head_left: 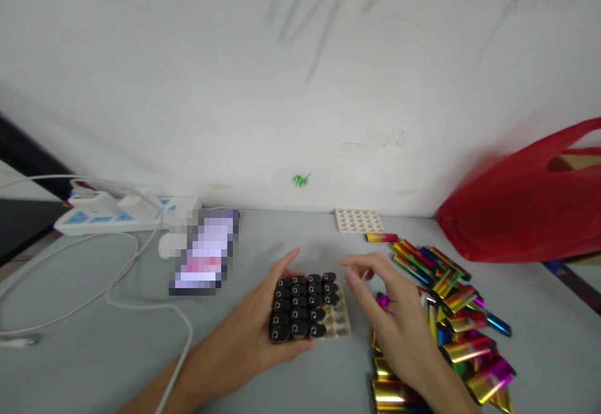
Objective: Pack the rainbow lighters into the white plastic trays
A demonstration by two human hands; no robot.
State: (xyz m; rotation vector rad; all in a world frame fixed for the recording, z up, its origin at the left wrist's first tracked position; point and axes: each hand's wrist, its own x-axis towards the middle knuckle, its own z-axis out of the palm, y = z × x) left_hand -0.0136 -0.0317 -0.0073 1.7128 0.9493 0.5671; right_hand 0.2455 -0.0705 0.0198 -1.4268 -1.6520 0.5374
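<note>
My left hand (260,310) grips the left side of a pale plastic tray (339,325), thumb along the far edge and fingers at the near edge. Rows of black pieces (299,314) with oval tops, each with a small ring mark, stand upright in it. Bare pockets show at the tray's near right corner. Just right of the tray is my right hand (392,314), fingers loosely curled with thumb and index apart; I see nothing in them. Beneath and beyond it lies a pile of shiny metallic multicoloured flat tubes (462,320), partly hidden by that hand.
A second pale tray with pockets (359,220) lies by the wall. A red bag (511,201) stands at the right. On the left are a phone (201,257) with a blurred-out screen, a white power strip (113,213) and looping white cables (181,310).
</note>
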